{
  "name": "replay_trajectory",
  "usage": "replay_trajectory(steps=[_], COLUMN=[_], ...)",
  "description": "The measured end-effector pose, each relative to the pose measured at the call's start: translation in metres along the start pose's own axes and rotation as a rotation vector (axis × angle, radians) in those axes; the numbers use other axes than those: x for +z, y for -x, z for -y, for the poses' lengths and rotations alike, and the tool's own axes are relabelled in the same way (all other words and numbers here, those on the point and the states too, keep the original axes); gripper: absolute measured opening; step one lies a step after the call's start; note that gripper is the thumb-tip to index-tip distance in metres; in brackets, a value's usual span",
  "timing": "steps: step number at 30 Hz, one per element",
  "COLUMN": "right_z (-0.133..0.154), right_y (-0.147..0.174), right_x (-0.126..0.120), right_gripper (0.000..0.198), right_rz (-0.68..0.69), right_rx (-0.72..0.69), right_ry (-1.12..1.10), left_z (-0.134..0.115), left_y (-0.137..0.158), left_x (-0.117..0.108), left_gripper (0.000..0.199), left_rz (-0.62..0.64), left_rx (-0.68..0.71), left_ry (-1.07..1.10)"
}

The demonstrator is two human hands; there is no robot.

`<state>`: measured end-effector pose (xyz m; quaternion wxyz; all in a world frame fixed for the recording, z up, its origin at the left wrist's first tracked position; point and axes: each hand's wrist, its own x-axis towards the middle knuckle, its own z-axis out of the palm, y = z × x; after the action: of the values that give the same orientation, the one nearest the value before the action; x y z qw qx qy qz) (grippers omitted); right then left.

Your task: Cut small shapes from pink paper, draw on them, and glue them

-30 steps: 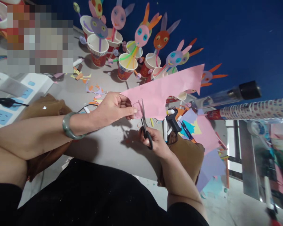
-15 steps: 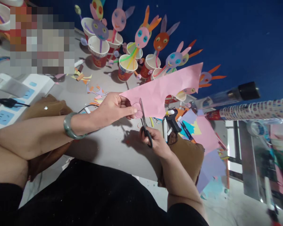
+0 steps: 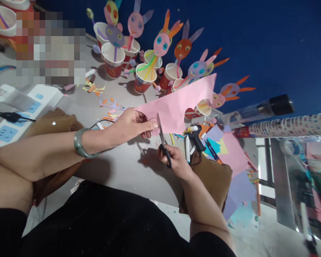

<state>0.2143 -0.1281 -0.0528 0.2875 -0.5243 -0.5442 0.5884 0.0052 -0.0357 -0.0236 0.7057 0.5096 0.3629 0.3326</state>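
Note:
My left hand (image 3: 137, 125) pinches a sheet of pink paper (image 3: 176, 107) at its left end, thumb on top, beside a small round outline drawn on it. The sheet stretches to the upper right and has a curved notch in its right side. My right hand (image 3: 175, 160) is closed around the black handles of a pair of scissors (image 3: 164, 148). The blades point up and lie against the paper at the drawn circle, just right of my left thumb. Whether the blades are fully closed is hard to make out.
Behind the paper stand several paper cups (image 3: 146, 76) with rabbit-like paper figures. Paper scraps (image 3: 112, 105) litter the table. A black glue gun (image 3: 197, 139) lies to the right, near a long stack of cups (image 3: 289, 124). A white power strip (image 3: 24, 114) is at left.
The pink sheet has turned slightly, its far right end swinging left and down. The scissors' blades have drawn closer together at the circle. Both hands keep their holds.

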Motion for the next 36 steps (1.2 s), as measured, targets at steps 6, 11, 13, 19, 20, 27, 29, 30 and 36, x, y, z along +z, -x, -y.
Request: replay_trajectory(steps=[6, 11, 13, 19, 20, 27, 29, 30, 36], right_z=[-0.0012, -0.001, 0.0003, 0.0037, 0.0037, 0.0039, 0.0047, 0.0051, 0.0053], right_y=[-0.0019, -0.0021, -0.0022, -0.0023, -0.0023, -0.002, -0.0015, -0.0012, -0.0001], right_x=[0.0002, 0.0005, 0.0006, -0.0013, -0.0017, -0.0032, -0.0041, -0.0047, -0.0076], right_gripper=[0.061, 0.062, 0.063, 0.06, 0.059, 0.06, 0.061, 0.061, 0.063], right_rz=[0.005, 0.037, 0.047, 0.071, 0.072, 0.058, 0.053, 0.05, 0.071], right_rx=[-0.011, -0.022, -0.022, -0.02, -0.024, -0.031, -0.023, -0.017, 0.009], right_ry=[0.008, 0.011, 0.01, 0.017, 0.015, 0.014, 0.04, 0.052, 0.05], left_z=[-0.0032, -0.0066, -0.0084, -0.0082, -0.0077, -0.0083, -0.0085, -0.0085, -0.0102], left_y=[0.0001, 0.0012, 0.0019, 0.0025, 0.0023, 0.0012, 0.001, 0.001, 0.0023], left_x=[0.0004, 0.001, 0.0012, 0.0004, 0.0003, 0.0008, 0.0006, 0.0005, 0.0004], left_gripper=[0.016, 0.017, 0.02, 0.02, 0.02, 0.021, 0.02, 0.019, 0.018], left_rz=[-0.025, -0.022, 0.0, 0.039, 0.043, 0.055, 0.07, 0.077, 0.098], left_rx=[0.021, -0.005, -0.032, -0.076, -0.076, -0.113, -0.103, -0.094, -0.054], left_ry=[-0.061, -0.116, -0.125, -0.122, -0.119, -0.1, -0.088, -0.081, -0.087])
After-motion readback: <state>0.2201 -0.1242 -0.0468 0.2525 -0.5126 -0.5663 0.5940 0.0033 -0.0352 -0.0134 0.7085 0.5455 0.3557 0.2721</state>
